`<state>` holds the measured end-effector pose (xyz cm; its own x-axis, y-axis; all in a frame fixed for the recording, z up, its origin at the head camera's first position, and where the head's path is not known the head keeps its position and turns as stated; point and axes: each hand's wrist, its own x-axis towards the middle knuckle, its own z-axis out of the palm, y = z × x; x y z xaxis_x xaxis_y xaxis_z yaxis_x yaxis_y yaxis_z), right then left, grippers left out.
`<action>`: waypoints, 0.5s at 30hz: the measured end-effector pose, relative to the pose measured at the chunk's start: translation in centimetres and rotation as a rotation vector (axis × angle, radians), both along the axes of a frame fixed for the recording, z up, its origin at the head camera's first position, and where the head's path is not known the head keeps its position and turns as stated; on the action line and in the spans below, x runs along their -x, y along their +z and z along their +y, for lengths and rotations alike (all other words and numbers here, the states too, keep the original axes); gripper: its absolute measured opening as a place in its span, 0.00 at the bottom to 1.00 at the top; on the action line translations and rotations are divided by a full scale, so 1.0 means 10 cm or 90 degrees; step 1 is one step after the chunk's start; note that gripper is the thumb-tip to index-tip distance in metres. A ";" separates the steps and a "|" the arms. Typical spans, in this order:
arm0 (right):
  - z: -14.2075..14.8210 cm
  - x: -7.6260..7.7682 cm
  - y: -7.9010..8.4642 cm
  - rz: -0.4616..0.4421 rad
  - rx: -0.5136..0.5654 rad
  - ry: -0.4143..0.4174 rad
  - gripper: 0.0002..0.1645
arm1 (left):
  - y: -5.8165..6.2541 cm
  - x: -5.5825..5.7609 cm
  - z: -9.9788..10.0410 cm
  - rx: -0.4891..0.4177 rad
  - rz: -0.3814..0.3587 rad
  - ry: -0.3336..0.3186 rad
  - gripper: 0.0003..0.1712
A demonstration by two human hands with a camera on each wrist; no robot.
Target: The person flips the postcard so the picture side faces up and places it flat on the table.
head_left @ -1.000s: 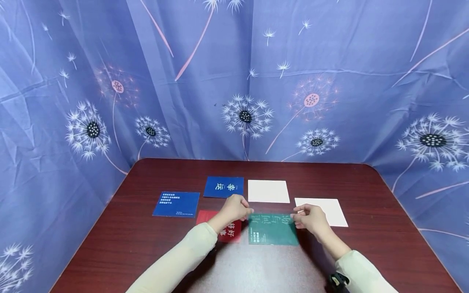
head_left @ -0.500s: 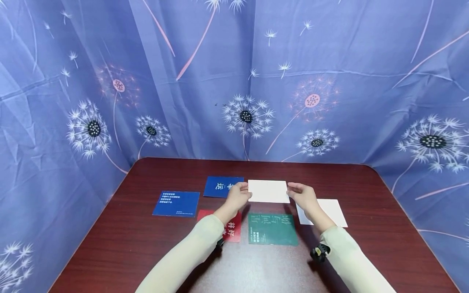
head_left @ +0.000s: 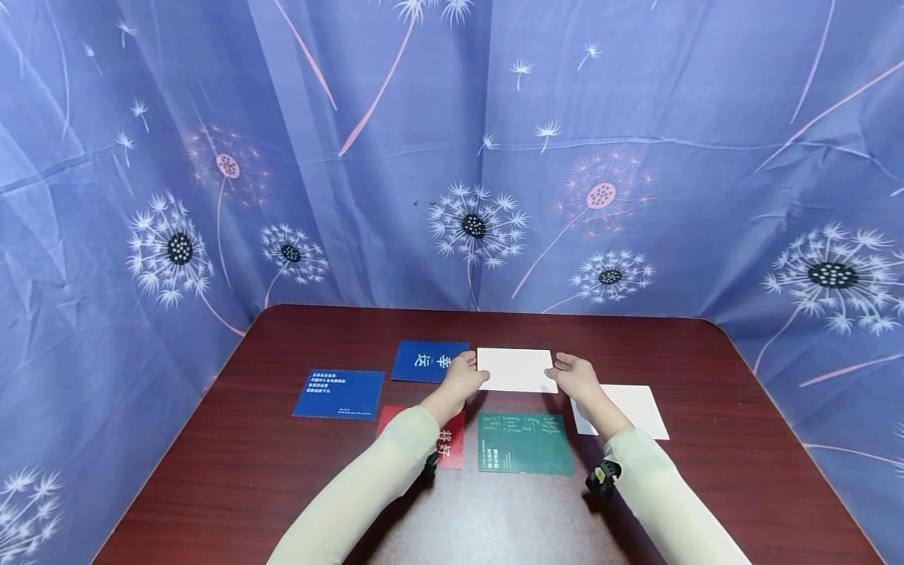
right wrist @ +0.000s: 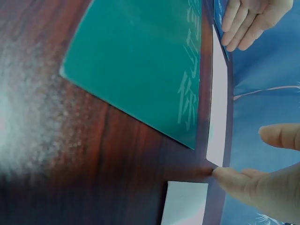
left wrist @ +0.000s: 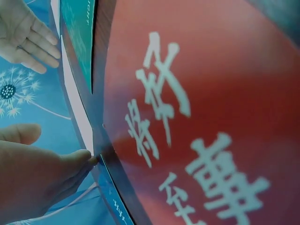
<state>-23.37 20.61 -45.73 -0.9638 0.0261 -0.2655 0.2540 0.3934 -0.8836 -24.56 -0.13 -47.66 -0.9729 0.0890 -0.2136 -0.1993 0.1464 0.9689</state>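
Observation:
A blank white card (head_left: 514,369) lies on the table between both hands. My left hand (head_left: 461,380) is at its left edge and overlaps a blue card (head_left: 413,362) in the head view. My right hand (head_left: 577,378) is at the opposite edge. Both wrist views show straight fingers reaching the ends of the white card, thumbs held apart from them: the left hand (left wrist: 47,176) and the right hand (right wrist: 262,187). Nearer me lie a green card (head_left: 525,445) with pale lettering and a red card (head_left: 452,451), partly hidden by the left forearm.
Another white card (head_left: 636,410) lies at the right, partly behind the right forearm. On the left is a second blue card (head_left: 339,394) with small white text. The dark reddish table (head_left: 233,471) ends at a blue dandelion-print curtain (head_left: 395,235).
Both hands have moved from the green card's upper corners, away from me, to the sides of the middle white card. Since half a second ago they have barely shifted. The cards look unmoved.

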 end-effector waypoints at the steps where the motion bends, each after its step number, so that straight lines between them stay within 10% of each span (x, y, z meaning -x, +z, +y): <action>1: 0.00 0.00 0.00 0.000 0.000 0.002 0.35 | 0.00 0.00 0.00 -0.001 -0.001 0.000 0.37; 15: -0.01 0.07 -0.09 -0.007 0.006 -0.019 0.34 | -0.02 0.06 0.02 0.001 -0.002 0.027 0.33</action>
